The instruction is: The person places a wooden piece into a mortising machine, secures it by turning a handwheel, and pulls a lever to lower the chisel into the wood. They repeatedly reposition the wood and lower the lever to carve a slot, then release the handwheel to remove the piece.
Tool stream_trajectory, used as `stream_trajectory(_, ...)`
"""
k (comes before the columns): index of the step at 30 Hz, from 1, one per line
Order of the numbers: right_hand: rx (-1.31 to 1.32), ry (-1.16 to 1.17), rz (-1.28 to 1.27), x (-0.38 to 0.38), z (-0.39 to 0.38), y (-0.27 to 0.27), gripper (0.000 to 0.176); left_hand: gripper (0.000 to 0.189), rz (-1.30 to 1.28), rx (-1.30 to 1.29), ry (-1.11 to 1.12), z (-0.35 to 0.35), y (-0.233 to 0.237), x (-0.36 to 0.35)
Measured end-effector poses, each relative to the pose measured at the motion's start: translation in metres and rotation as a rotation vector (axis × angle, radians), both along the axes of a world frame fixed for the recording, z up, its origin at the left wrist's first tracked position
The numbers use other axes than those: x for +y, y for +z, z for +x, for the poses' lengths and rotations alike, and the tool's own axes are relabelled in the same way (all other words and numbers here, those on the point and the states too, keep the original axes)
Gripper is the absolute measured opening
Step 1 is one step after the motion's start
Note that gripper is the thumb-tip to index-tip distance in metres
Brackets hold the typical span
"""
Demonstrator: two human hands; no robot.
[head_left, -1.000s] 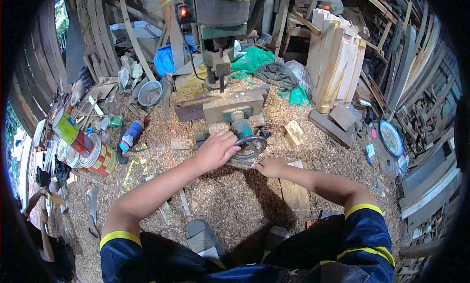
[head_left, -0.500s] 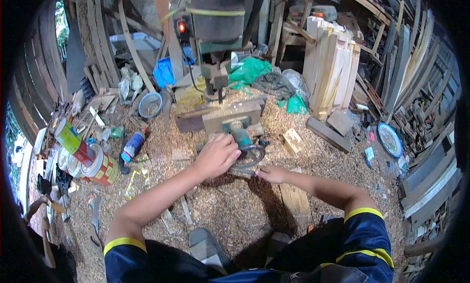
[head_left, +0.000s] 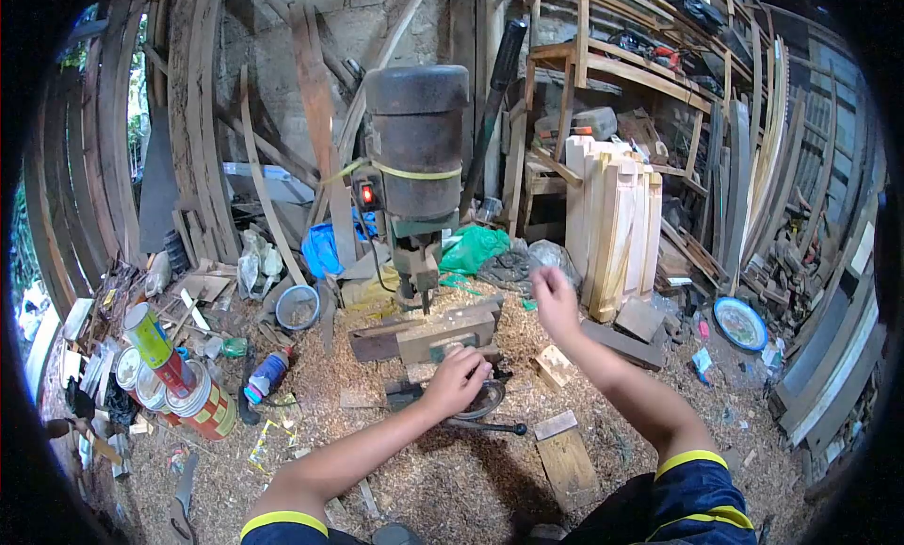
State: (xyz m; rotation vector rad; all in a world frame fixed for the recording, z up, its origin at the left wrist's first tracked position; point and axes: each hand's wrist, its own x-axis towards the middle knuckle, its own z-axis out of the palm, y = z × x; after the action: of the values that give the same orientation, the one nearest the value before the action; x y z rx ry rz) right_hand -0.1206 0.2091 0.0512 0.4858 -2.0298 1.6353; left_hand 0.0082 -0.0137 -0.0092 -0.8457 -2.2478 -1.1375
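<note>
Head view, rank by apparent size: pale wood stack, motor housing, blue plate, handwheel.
1. pale wood stack and motor housing: they look alike, so no ranking between them.
2. blue plate.
3. handwheel: looks smallest, but the left hand covers part of it, so this is unsure.

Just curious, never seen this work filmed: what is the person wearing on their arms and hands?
Short dark blue sleeves, the left sleeve and right sleeve each edged with a yellow band. Below them the forearms, left hand and right hand are bare: no gloves or watch show.
</note>
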Motion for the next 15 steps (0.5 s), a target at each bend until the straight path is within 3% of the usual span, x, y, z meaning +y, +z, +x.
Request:
stream_trajectory(3, 0.256, 0.198, -0.108, -0.03, 0.012, 0.109, 0.018, 0.019, 0.047, 0.114, 0.049, -0.001, -0.006, 0.004)
stream_trajectory(5, 0.307, 0.232, -0.168, -0.046, 0.018, 0.175, 0.023, 0.013, 0.033, 0.042, 0.061, 0.008, -0.001, 0.002)
stream_trajectory(11, 0.544, 0.057, -0.376, -0.099, -0.014, 0.342, 0.037, 0.01, 0.022, 0.071, 0.133, 0.022, -0.015, -0.002)
stream_trajectory(13, 0.335, 0.465, -0.405, -0.108, -0.02, 0.382, 0.039, 0.01, 0.013, 0.051, 0.122, 0.02, -0.016, -0.004)
stream_trajectory(15, 0.044, 0.592, -0.389, -0.115, -0.048, 0.397, 0.038, 0.011, -0.005, 0.066, 0.115, 0.02, -0.016, -0.005)
